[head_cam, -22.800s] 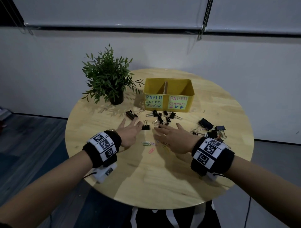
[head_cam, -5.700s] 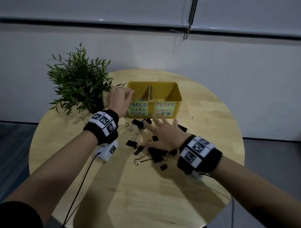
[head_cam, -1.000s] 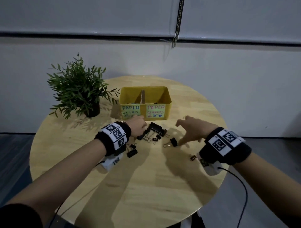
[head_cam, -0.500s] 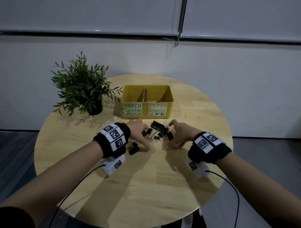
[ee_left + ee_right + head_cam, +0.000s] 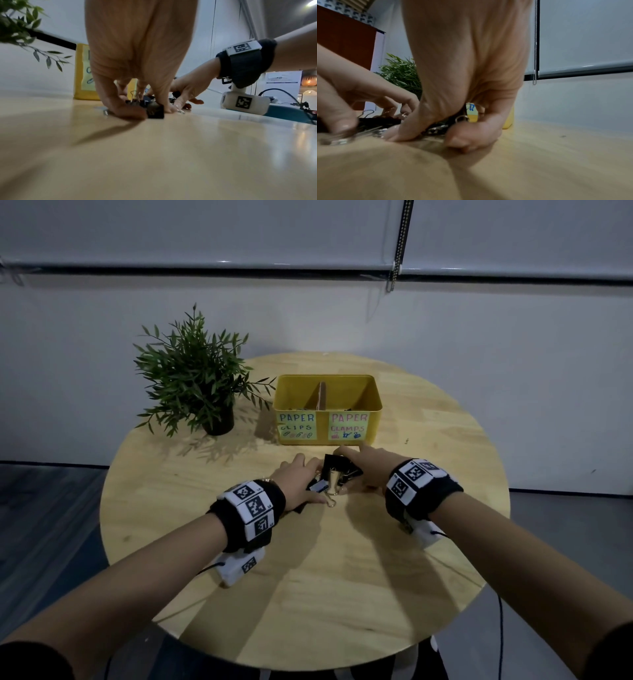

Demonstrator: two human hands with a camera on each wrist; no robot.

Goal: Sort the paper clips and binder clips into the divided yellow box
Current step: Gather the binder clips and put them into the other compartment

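Note:
A heap of black binder clips lies on the round wooden table just in front of the yellow box. My left hand cups the heap from the left and my right hand from the right, fingers curled round it. In the left wrist view thumb and fingers close round black clips. From the right wrist, clips show under the curled fingers. The box has a cardboard divider, with labels "PAPER CLIPS" on the left and "PAPER CLAMPS" on the right. A few items show inside both halves.
A potted green plant stands left of the box. Bare tabletop stretches from the hands to the near edge. Behind the table is a white wall with a hanging blind chain.
Over the last second my right hand swept in from the right, bringing stray clips to the heap. Both hands have closed in on it from either side.

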